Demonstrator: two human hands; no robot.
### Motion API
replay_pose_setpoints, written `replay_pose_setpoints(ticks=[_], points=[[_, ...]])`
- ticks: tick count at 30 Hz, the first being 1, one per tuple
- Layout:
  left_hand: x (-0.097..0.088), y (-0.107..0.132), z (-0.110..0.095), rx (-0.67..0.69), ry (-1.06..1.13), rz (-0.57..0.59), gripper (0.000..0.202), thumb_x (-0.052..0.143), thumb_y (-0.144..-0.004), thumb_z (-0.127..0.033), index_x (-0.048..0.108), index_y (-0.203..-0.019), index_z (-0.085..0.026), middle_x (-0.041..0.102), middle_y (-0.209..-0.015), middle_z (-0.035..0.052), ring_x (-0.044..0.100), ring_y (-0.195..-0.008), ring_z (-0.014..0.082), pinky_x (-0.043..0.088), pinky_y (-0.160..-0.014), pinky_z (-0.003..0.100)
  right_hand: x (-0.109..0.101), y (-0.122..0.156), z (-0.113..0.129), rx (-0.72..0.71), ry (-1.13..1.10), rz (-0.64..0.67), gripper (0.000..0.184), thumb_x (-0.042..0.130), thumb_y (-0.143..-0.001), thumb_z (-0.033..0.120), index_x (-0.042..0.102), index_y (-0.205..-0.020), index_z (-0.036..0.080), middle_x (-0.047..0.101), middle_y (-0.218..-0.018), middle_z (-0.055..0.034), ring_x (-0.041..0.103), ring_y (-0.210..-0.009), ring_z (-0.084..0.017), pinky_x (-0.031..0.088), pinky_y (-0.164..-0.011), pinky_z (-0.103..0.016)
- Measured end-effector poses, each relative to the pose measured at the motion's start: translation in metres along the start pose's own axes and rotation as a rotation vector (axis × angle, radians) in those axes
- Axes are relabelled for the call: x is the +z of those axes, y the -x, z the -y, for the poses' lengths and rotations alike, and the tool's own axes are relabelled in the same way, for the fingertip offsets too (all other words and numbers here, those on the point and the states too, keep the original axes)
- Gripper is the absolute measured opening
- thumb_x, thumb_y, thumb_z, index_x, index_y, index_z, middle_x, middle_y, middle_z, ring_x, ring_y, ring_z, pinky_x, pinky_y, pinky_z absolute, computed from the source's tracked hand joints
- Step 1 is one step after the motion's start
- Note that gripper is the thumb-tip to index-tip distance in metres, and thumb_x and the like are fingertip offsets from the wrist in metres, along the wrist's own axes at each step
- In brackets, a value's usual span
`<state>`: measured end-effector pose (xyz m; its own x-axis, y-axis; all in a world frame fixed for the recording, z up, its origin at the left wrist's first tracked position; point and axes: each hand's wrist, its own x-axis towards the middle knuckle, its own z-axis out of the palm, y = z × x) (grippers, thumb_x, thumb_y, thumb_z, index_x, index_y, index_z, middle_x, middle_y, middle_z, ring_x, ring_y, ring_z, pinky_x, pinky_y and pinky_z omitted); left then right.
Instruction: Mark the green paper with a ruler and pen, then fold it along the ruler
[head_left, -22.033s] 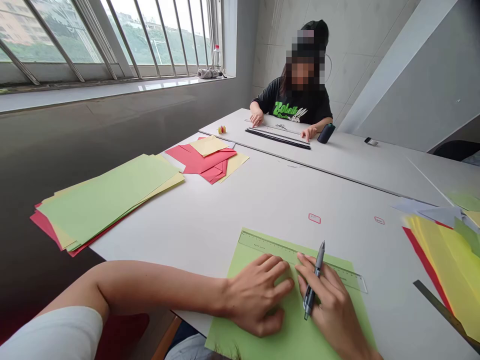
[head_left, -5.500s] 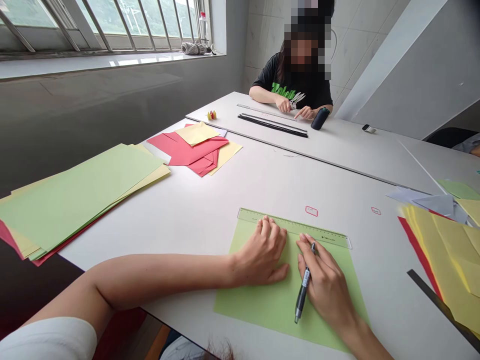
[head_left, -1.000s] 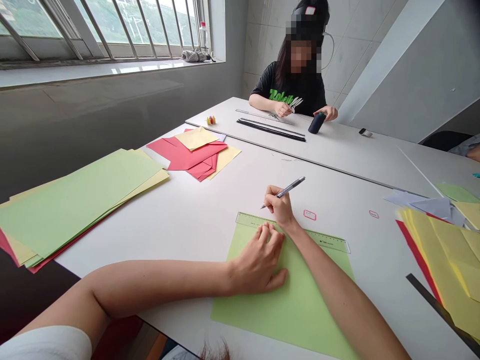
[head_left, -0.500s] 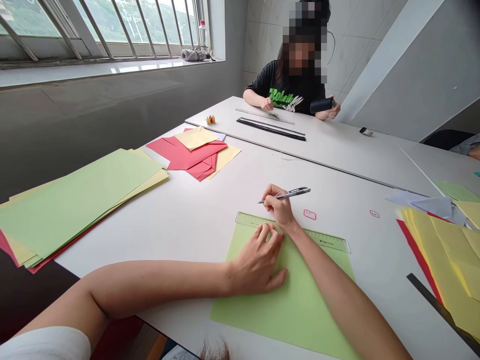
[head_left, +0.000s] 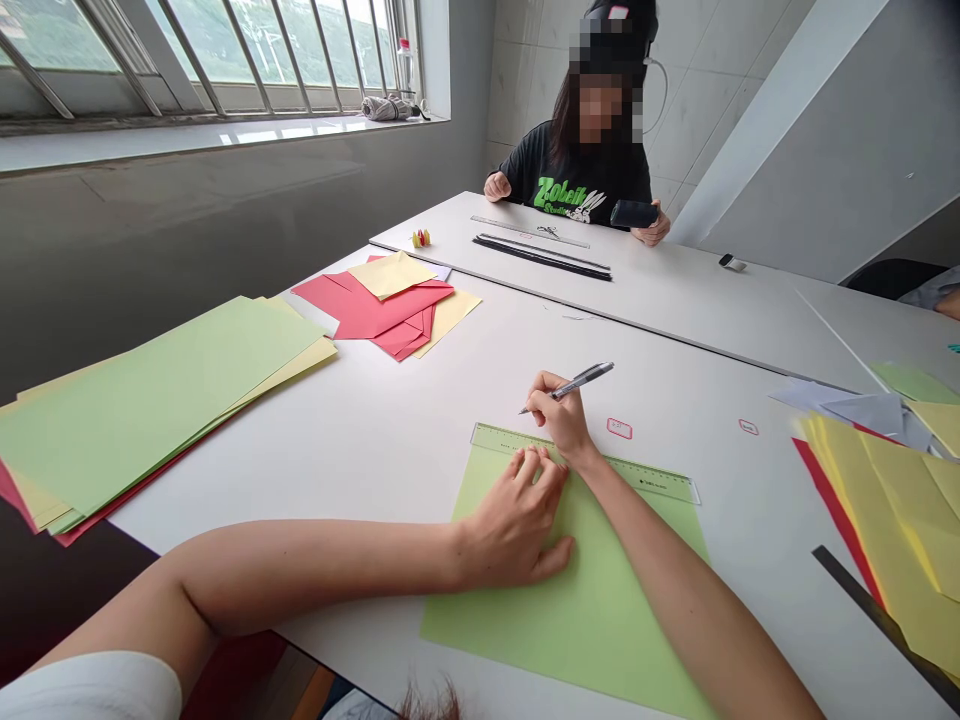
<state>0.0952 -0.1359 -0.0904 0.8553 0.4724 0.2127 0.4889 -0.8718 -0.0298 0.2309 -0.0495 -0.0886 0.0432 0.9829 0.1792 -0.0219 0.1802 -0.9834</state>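
A light green sheet of paper (head_left: 525, 640) lies before me, with a clear plastic ruler (head_left: 660, 482) along its far edge. My left hand (head_left: 517, 525) rests palm-down on the sheet, its bent fingertips against the ruler and its thumb apart. Just beyond the ruler, my right hand (head_left: 559, 415) pinches a ballpoint pen (head_left: 581, 382). The pen's tip points left and down, near the sheet's far edge; whether it touches anything I cannot tell. My right wrist crosses over the ruler and hides part of it.
Green and yellow sheets (head_left: 165, 390) are stacked at left, with red and yellow folded papers (head_left: 382, 300) beyond. At right lie yellow papers (head_left: 877, 500) and a dark strip (head_left: 870, 600). Across the table (head_left: 420, 420), a co-worker (head_left: 585, 180) holds a dark cylinder (head_left: 634, 214) near dark strips (head_left: 540, 258).
The pen has tilted more steeply, its tip shifting slightly right and down. My left hand and the ruler stay put. The co-worker's free hand has moved up and to the left.
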Motion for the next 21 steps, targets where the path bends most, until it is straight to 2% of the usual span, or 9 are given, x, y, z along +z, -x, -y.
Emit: replay_pose_setpoints(ticks=[7, 16, 21], points=[[-0.001, 0.000, 0.000, 0.005, -0.022, 0.000, 0.068, 0.036, -0.096, -0.050, 0.057, -0.130, 0.005, 0.053, -0.122, 0.0254, 0.048, -0.117, 0.0418, 0.035, -0.107, 0.053, -0.005, 0.003, 0.001, 0.035, -0.040, -0.003, 0.003, 0.058, -0.072, 0.021, 0.055, -0.070, 0.022, 0.048, -0.048, 0.0069, 0.042, -0.049, -0.011, 0.034, -0.052, -0.025], [0.000, 0.000, 0.000, 0.007, -0.005, -0.005, 0.068, 0.040, -0.095, -0.050, 0.054, -0.131, 0.006, 0.053, -0.123, 0.0268, 0.047, -0.118, 0.0425, 0.035, -0.105, 0.053, -0.014, 0.000, 0.006, -0.013, -0.030, -0.100, 0.005, 0.055, -0.068, 0.019, 0.052, -0.066, 0.023, 0.045, -0.049, 0.0069, 0.039, -0.049, -0.010, 0.032, -0.051, -0.026], [0.001, -0.001, 0.000, 0.002, 0.005, -0.019, 0.067, 0.041, -0.094, -0.051, 0.056, -0.129, 0.005, 0.054, -0.120, 0.0258, 0.047, -0.117, 0.0427, 0.035, -0.105, 0.054, -0.007, 0.003, 0.001, -0.001, 0.043, -0.043, 0.005, 0.057, -0.068, 0.021, 0.053, -0.066, 0.022, 0.049, -0.050, 0.0062, 0.043, -0.049, -0.011, 0.035, -0.051, -0.026]])
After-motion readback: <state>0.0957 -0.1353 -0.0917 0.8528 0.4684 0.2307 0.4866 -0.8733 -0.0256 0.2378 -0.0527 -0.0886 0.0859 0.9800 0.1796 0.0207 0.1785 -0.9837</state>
